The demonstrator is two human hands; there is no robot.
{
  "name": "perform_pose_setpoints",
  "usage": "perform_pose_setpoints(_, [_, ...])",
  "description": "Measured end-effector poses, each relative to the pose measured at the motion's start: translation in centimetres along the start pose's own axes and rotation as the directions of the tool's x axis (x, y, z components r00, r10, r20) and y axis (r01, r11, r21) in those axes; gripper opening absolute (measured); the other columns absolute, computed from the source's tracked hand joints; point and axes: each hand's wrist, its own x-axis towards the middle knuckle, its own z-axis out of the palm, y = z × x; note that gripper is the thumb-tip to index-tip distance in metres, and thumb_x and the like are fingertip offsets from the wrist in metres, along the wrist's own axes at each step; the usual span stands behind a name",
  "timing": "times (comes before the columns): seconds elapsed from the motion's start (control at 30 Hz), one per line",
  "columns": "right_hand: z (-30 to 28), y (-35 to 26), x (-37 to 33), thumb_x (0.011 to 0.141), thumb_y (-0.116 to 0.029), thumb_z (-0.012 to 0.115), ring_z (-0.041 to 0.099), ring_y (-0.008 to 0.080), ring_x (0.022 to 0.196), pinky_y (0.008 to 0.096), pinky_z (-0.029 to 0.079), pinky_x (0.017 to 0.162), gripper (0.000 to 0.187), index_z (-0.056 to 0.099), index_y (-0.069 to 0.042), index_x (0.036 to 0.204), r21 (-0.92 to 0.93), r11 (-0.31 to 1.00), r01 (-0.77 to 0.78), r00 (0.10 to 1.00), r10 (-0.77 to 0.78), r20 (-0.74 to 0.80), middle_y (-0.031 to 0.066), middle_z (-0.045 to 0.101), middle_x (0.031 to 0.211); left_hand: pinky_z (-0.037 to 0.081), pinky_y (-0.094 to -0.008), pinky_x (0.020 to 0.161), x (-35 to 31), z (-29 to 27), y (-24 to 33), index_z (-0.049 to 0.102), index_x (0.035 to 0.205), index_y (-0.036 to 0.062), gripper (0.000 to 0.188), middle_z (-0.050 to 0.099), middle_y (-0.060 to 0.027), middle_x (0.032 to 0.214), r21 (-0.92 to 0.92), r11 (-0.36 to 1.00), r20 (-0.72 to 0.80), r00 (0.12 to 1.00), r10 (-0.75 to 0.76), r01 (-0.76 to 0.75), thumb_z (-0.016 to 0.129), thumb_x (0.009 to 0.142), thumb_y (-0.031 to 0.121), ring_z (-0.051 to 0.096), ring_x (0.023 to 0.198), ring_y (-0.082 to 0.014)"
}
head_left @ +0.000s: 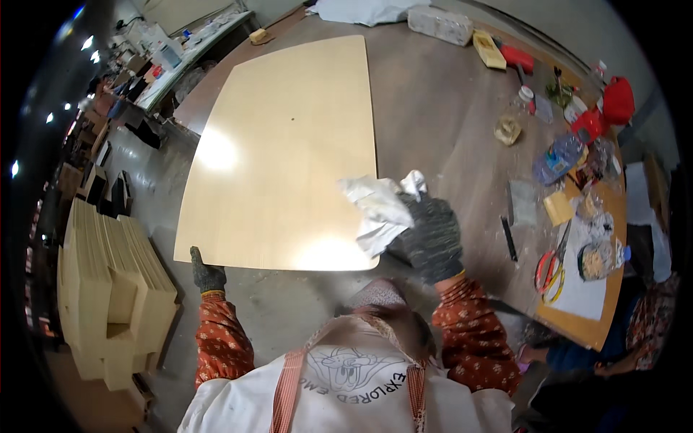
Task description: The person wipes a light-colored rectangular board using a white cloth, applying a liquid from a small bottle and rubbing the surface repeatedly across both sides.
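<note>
A large pale wood-coloured panel with a glossy face lies on the brown table, its near edge jutting out over the table's edge. My left hand, in a dark grey glove, grips the panel's near left corner with the thumb on top and the other fingers hidden below. A crumpled white cloth is bunched in my gloved right hand and rests over the panel's right edge near the front corner. One small dark spot shows on the panel's upper part.
On the table's right are scissors, a black marker-like stick, plastic bottles and a red bottle. A wrapped block sits at the back. Stacked panels stand at lower left; another person is at lower right.
</note>
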Motion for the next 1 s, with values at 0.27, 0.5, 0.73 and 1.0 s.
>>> perform_pose_setpoints(0.27, [5.0, -4.6, -0.3, 0.071, -0.019, 0.06, 0.055, 0.0324, 0.104, 0.0441, 0.044, 0.093, 0.054, 0.06, -0.02, 0.125, 0.129, 0.99, 0.062, 0.988, -0.079, 0.132, 0.0133, 0.059, 0.119, 0.049, -0.0376, 0.098, 1.1, -1.8, -0.8, 0.049, 0.131, 0.0027, 0.045, 0.056, -0.0101, 0.13, 0.092, 0.985, 0.084, 0.987, 0.136, -0.144, 0.056, 0.096, 0.03, 0.057, 0.116, -0.0253])
perform_pose_setpoints(0.5, [7.0, -5.0, -1.1, 0.07, -0.024, 0.06, 0.053, 0.0306, 0.109, 0.0438, 0.044, 0.092, 0.051, 0.061, -0.017, 0.12, 0.104, 0.99, -0.095, 0.971, 0.069, 0.231, 0.0124, 0.054, 0.129, 0.045, -0.0438, 0.101, 5.6, -4.4, 2.9, 0.047, 0.132, -0.0035, 0.053, 0.054, -0.0175, 0.132, 0.277, 0.928, 0.301, 0.94, 0.161, -0.248, 0.053, 0.096, 0.034, 0.055, 0.118, -0.0319])
perform_pose_setpoints(0.73, [6.9, -12.4, -1.5, 0.068, -0.015, 0.059, 0.052, 0.0362, 0.105, 0.0471, 0.045, 0.089, 0.05, 0.065, -0.012, 0.118, 0.004, 0.986, -0.164, 0.986, 0.164, 0.029, 0.0174, 0.057, 0.121, 0.044, -0.046, 0.102, 10.9, -4.2, 4.4, 0.044, 0.135, -0.0045, 0.052, 0.051, -0.0212, 0.134, -0.121, 0.99, 0.289, 0.957, -0.028, 0.066, 0.053, 0.095, 0.028, 0.053, 0.119, -0.0363])
perform_pose_setpoints(1.0, [14.8, -21.1, -0.5, 0.078, -0.02, 0.06, 0.045, 0.0404, 0.118, 0.0494, 0.043, 0.095, 0.052, 0.055, -0.01, 0.129, 0.279, 0.949, -0.146, 0.989, 0.136, 0.055, 0.0194, 0.045, 0.134, 0.04, -0.0397, 0.107, 26.0, -1.2, 21.7, 0.045, 0.137, -0.0006, 0.046, 0.052, -0.0143, 0.135, 0.005, 0.97, 0.6, 0.776, 0.192, -0.244, 0.054, 0.096, 0.02, 0.05, 0.123, -0.0253])
